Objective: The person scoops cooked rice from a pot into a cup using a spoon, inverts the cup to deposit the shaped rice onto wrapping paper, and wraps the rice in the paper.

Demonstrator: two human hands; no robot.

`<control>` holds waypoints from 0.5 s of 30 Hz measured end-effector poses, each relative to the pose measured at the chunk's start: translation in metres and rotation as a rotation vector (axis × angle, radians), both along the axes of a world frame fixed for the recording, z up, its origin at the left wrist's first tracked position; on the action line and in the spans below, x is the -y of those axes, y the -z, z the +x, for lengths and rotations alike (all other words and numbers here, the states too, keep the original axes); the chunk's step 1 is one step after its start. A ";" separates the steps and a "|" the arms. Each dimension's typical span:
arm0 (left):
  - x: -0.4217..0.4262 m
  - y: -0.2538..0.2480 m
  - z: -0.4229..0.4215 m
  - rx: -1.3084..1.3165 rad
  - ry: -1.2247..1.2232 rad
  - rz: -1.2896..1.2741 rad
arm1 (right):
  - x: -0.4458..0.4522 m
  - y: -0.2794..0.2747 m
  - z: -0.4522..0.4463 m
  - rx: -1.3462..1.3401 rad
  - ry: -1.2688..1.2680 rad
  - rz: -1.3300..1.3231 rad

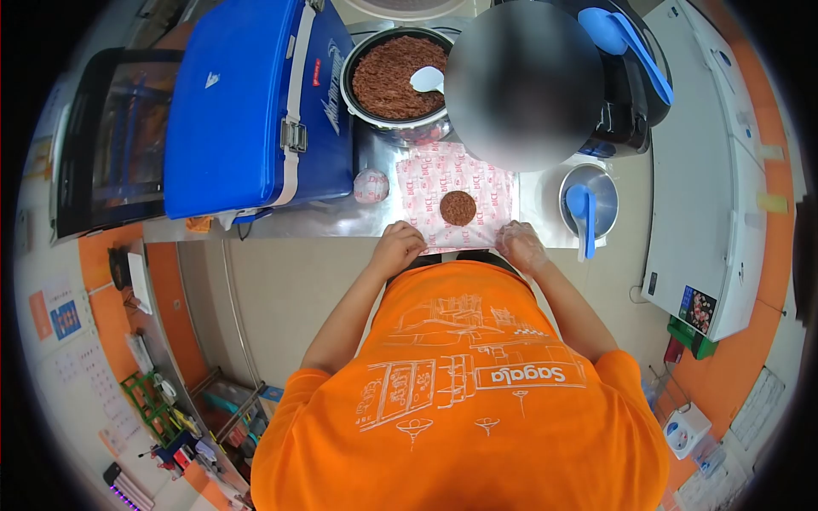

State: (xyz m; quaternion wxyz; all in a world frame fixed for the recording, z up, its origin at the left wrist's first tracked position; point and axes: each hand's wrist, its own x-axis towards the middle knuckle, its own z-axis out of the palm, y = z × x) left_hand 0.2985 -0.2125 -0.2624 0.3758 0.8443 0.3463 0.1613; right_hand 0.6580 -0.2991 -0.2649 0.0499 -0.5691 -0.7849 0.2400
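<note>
A sheet of white wrapping paper with red print (pixel 426 183) lies on the metal counter in front of me. A round, flat disc of brown rice (pixel 458 208) rests on it, a little toward the near edge. My left hand (pixel 400 247) is closed on the paper's near left corner, fingers curled. At the near right corner my right hand (pixel 521 247) also has its fingers bent onto the paper. Left of the sheet sits a ball wrapped in the same printed paper (pixel 371 186).
Behind the paper stands a pot of brown rice (pixel 392 81) with a white paddle (pixel 427 80). A blue cooler box (pixel 247 111) is at left. At right are a metal bowl (pixel 607 189) with a blue scoop (pixel 579 207) and a black appliance (pixel 630 115). A blurred disc hides part of the back.
</note>
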 end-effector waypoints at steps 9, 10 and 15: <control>-0.027 0.008 0.014 0.180 -0.216 -0.116 | -0.042 -0.027 0.020 -0.527 0.362 -0.217; -0.030 0.011 0.015 0.178 -0.247 -0.146 | -0.050 -0.032 0.020 -0.549 0.422 -0.294; -0.031 0.018 0.019 0.213 -0.415 -0.397 | -0.069 -0.026 0.024 -0.446 0.500 -0.327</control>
